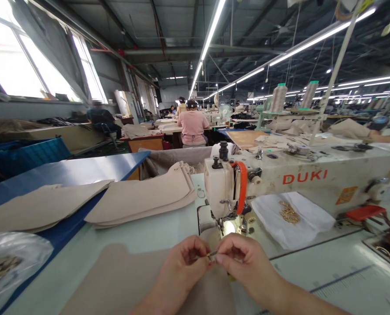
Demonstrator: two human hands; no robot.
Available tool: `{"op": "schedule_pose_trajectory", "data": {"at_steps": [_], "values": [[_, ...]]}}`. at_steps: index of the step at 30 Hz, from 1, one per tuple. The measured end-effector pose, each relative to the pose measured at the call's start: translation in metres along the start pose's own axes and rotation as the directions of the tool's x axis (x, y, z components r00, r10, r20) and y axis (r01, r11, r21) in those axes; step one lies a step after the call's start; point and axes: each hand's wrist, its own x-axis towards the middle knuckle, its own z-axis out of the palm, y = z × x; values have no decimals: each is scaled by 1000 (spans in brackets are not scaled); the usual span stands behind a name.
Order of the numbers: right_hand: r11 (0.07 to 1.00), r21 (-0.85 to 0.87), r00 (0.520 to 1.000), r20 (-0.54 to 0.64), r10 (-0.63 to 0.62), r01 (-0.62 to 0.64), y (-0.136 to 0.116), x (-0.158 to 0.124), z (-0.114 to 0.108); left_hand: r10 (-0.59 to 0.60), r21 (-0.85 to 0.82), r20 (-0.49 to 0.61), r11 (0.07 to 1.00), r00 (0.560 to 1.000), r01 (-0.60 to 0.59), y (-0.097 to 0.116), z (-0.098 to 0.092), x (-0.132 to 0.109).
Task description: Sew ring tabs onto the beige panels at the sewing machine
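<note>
Just in front of the sewing machine (224,188), my left hand (186,267) and my right hand (244,262) meet fingertip to fingertip. Between them they pinch a small metal piece (212,253), too small to make out fully. Under my hands lies a beige fabric panel (125,275), its narrow end reaching toward the lit needle area. The machine's needle is hard to see. A white sheet (260,214) under the machine arm holds a pile of small gold-coloured metal parts (289,213).
Stacked beige panels (142,197) lie left of the machine, with more (47,205) on a blue board (116,164). A plastic bag (14,262) of parts is at the lower left. A red tray (365,213) stands right. Other people sit further back.
</note>
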Motion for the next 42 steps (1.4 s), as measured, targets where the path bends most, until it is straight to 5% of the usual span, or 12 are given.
{"op": "schedule_pose_trajectory", "data": {"at_steps": [4, 10, 15, 23, 32, 35, 38, 42], "values": [[994, 107, 997, -59, 45, -38, 2, 1, 6, -10, -65, -33, 998, 999, 8, 2, 3, 1], [999, 32, 993, -113, 42, -39, 4, 2, 9, -17, -78, -81, 997, 997, 11, 5, 6, -1], [998, 38, 993, -105, 60, -56, 4, 1, 7, 99, 62, -123, 994, 987, -92, 3, 7, -6], [937, 304, 985, 34, 170, -172, 4, 1, -2, 272, 291, -89, 927, 958, -236, 5, 6, -13], [947, 219, 972, 90, 218, -233, 2, 4, -8, 174, 171, -59, 972, 983, -162, -5, 2, -6], [953, 174, 966, 114, 232, -249, 3, 5, -10, 86, 133, 28, 987, 996, -89, -6, -3, -2], [945, 142, 953, 119, 278, -293, 3, 6, -14, 78, 301, 120, 947, 990, -111, 0, -8, -2], [925, 65, 927, 61, 370, -374, 2, 9, -20, 250, 657, 50, 721, 967, -221, 4, -11, -3]]}}
